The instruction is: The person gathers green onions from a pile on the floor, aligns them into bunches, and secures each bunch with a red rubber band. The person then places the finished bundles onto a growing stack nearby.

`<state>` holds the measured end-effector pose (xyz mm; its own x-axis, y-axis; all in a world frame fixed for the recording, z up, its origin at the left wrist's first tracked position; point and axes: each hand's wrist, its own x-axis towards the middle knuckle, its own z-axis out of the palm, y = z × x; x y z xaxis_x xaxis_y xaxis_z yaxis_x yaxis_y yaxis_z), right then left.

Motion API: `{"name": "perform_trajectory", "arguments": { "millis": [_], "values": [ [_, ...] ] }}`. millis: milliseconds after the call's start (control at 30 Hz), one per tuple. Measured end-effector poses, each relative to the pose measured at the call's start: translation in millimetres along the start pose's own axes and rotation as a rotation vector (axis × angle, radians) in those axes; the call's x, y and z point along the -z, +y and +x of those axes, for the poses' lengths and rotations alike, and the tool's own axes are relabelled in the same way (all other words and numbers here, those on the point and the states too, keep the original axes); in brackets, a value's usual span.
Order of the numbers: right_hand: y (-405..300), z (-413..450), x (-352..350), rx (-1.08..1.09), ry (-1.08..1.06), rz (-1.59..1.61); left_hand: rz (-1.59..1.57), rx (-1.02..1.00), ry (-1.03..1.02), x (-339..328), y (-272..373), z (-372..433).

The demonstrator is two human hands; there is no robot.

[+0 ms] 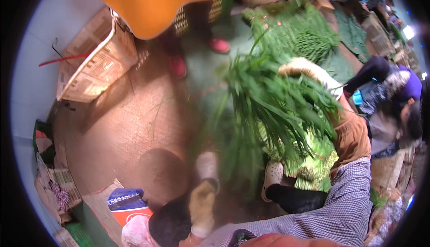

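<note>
My right arm reaches forward, and my right hand [299, 66], in a white and yellow glove, grips a loose bunch of long green leaves [265, 95], which look like garlic chives. The leaf ends hang down under my forearm and are blurred by motion. Bundles of the same greens [315, 156] tied with red bands lie below that arm. A further pile of tied greens [289, 31] rests beyond my right hand. My left hand [201, 205], in a yellowish glove, is low beside my left knee; its fingers are blurred, and no object shows in them.
A person in an orange apron [154, 5] stands just ahead. At left, a large plastic basket [97, 68] stands against the wall. A blue and orange bag [129, 203] lies by my left leg. Another person [396, 102] crouches at right. My clogs [272, 179] are on the floor.
</note>
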<state>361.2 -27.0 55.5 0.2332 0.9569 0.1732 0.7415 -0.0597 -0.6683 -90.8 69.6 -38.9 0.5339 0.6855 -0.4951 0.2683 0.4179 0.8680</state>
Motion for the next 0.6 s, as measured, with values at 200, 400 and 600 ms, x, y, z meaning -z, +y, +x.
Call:
{"name": "perform_trajectory", "arguments": {
  "millis": [200,400,600],
  "values": [
    [-187,-92,4,-0.114,-0.261,0.413,0.862,-0.456,0.132,19,3,6],
    [-329,-155,-22,-0.772,-0.408,0.865,1.328,-0.734,-0.593,3,-4,-7],
    [-396,-184,-8,-0.711,-0.496,0.537,0.609,-0.767,-0.989,-46,-18,-65]
  ]
}}
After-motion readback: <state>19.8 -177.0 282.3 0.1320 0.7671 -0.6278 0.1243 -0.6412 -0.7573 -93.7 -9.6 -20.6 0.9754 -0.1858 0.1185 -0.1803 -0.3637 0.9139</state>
